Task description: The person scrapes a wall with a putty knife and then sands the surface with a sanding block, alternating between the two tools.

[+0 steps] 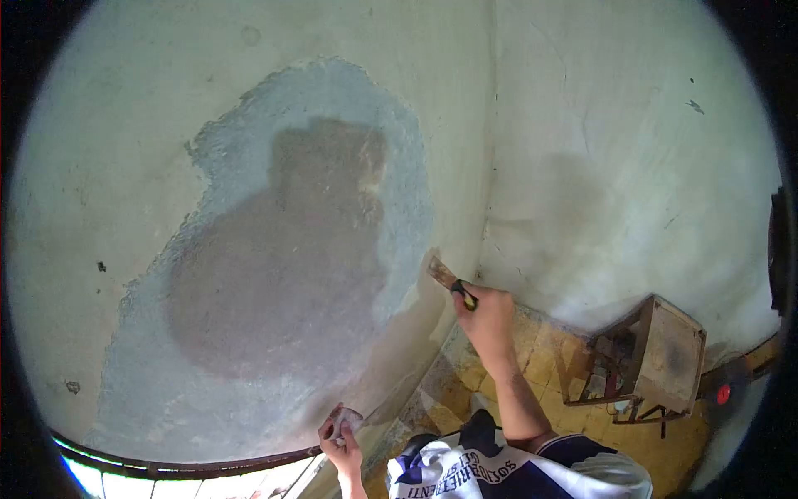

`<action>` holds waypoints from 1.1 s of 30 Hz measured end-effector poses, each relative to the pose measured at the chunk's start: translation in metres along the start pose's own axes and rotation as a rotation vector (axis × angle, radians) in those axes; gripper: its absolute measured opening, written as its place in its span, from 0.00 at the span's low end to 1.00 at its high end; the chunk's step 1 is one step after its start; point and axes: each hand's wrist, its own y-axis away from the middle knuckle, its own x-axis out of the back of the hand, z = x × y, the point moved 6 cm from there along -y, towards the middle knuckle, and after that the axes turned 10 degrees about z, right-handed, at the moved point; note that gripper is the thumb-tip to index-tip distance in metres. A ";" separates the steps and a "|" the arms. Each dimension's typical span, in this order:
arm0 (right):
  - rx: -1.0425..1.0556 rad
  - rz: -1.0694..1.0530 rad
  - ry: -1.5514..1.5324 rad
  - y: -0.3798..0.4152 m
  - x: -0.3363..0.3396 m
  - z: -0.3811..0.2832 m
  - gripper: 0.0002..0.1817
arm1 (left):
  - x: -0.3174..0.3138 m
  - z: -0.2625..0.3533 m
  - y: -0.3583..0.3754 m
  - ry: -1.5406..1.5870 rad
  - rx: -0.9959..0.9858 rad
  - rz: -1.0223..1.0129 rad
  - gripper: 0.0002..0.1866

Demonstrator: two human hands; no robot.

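My right hand (489, 323) grips a putty knife (441, 273) by its black and yellow handle. The stained blade points up and left, its tip at the wall beside the right edge of a large blue-grey patch (407, 179). Ragged edges divide this patch from the pale green painted wall (125, 166) around it. Lower down, close to the wall, my left hand (342, 453) has its fingers closed on a pale pinkish-white lump (346, 421). A dark shadow falls across the middle of the patch.
A second wall (623, 125) meets this one at a corner on the right. Below it, a worn wooden stand (672, 353) with a slanted top occupies the yellow tiled floor (490, 378). Bright light enters past a dark curved bar (179, 471) at lower left.
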 end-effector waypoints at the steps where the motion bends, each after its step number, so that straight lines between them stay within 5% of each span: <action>1: 0.048 0.019 0.044 0.003 -0.013 0.003 0.12 | 0.000 -0.003 0.002 0.008 0.016 -0.026 0.13; 4: -0.011 -0.129 0.340 0.017 -0.100 0.068 0.12 | 0.003 0.006 0.007 -0.022 0.044 -0.112 0.13; 9: -0.094 0.113 0.058 0.015 -0.003 0.023 0.11 | 0.010 -0.013 -0.001 0.105 -0.033 -0.159 0.15; 13: -0.082 0.231 -0.033 -0.004 0.044 -0.018 0.12 | 0.025 -0.056 0.001 0.019 0.243 -0.184 0.16; 16: -0.027 0.241 -0.105 -0.003 0.052 -0.030 0.15 | 0.036 -0.032 -0.017 -0.173 -0.003 -0.143 0.22; 19: 0.071 0.271 -0.168 0.014 0.048 -0.018 0.17 | 0.048 -0.048 -0.016 -0.123 -0.094 -0.015 0.14; 23: -0.180 0.286 -0.394 0.028 0.050 -0.003 0.15 | 0.039 -0.060 -0.016 0.059 -0.160 0.052 0.12; 27: 0.351 0.463 -0.310 -0.006 0.070 -0.020 0.05 | 0.030 -0.083 -0.009 -0.101 -0.274 -0.020 0.15; 28: 0.421 0.462 -0.444 -0.025 0.068 -0.025 0.05 | 0.000 0.000 -0.030 0.159 -0.260 -0.116 0.18; 29: 0.483 0.449 -0.579 -0.040 0.064 -0.033 0.06 | -0.009 -0.006 -0.025 0.163 -0.165 -0.081 0.18; 31: 0.486 0.311 -0.790 -0.057 0.052 -0.037 0.10 | -0.020 -0.023 -0.015 0.159 0.025 -0.019 0.18; 33: 0.398 0.073 -0.931 -0.075 0.039 -0.039 0.13 | -0.036 -0.013 -0.017 -0.007 -0.198 -0.072 0.15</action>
